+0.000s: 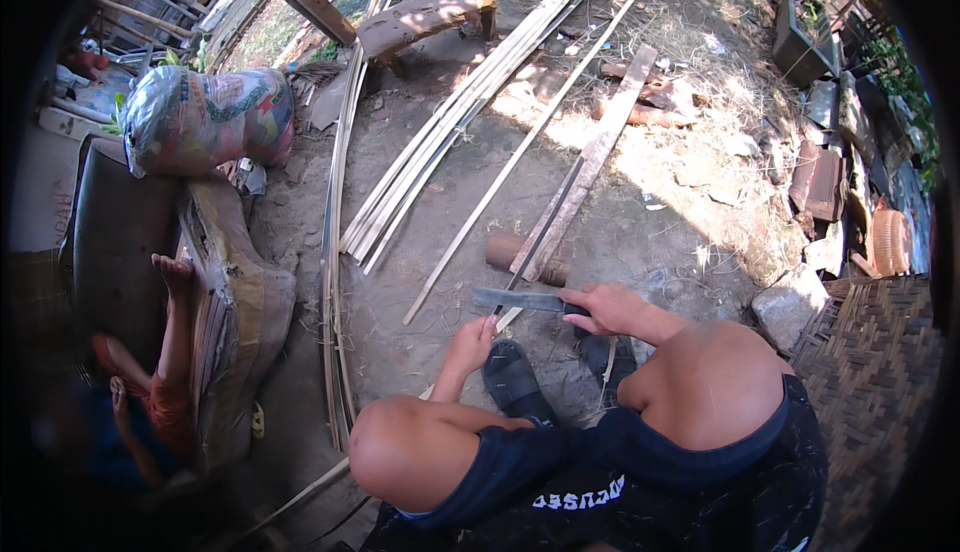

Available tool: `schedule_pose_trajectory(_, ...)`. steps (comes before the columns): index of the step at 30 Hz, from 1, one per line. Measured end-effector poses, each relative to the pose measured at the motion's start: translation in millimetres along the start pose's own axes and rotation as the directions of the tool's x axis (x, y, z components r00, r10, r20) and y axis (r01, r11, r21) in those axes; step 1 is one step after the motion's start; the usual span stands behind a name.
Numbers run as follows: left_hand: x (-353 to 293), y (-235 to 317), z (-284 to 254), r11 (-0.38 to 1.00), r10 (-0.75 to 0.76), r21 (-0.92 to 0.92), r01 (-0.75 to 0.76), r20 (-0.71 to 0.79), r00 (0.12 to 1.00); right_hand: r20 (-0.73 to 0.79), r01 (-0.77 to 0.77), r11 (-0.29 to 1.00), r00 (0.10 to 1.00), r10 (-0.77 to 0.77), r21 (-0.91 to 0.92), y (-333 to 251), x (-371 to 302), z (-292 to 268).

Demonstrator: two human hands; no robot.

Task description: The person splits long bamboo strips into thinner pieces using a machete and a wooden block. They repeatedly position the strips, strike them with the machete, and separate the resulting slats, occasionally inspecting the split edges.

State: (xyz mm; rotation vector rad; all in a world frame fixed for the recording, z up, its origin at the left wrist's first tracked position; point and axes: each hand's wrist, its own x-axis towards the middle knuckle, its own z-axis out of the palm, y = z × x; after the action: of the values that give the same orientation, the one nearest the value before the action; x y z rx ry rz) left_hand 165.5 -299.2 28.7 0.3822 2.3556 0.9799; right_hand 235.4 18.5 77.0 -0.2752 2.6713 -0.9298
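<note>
My right hand [606, 309] is closed around the dark handle of a broad-bladed knife [520, 299]. The blade points left and lies across a thin dark strip [548, 217], possibly bamboo. Between the fingers of my left hand [470, 343] is the near end of this strip, just below the blade. Beyond the knife, the strip runs away along a long wooden plank [610, 142]. The plank's near end rests over a short brown log [507, 249]. Whether the blade is cutting into the strip cannot be seen.
Long pale strips [440, 142] lie bundled on the ground ahead, with a single strip [530, 147] beside them. A low wooden bench [425, 20], a stuffed plastic sack [210, 120] and another person's leg [175, 322] are at left. A stone [790, 304] and woven mat [870, 382] lie right.
</note>
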Motion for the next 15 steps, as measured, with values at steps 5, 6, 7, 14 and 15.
schedule_pose_trajectory(5,-2,-7,-9,0.997,-0.074,-0.002,0.074,0.034,0.997,-0.413,-0.45,0.892,0.82,0.396,-0.038,121,24,-64)
schedule_pose_trajectory(6,2,-18,-9,0.995,-0.101,-0.007,0.101,0.055,0.993,-0.429,-0.474,0.88,0.799,0.421,-0.02,128,24,-82)
schedule_pose_trajectory(7,1,-19,-12,0.99,-0.143,-0.008,0.144,0.091,0.986,-0.428,-0.504,0.864,0.779,0.459,0.009,128,18,-93)
schedule_pose_trajectory(14,22,-24,0,0.98,-0.183,-0.057,0.188,0.082,0.98,-0.227,-0.344,0.938,0.911,0.344,0.041,62,9,-29)
schedule_pose_trajectory(15,22,-8,-1,0.987,-0.135,-0.083,0.14,0.07,0.988,-0.177,-0.259,0.964,0.948,0.266,0.062,45,6,-18)
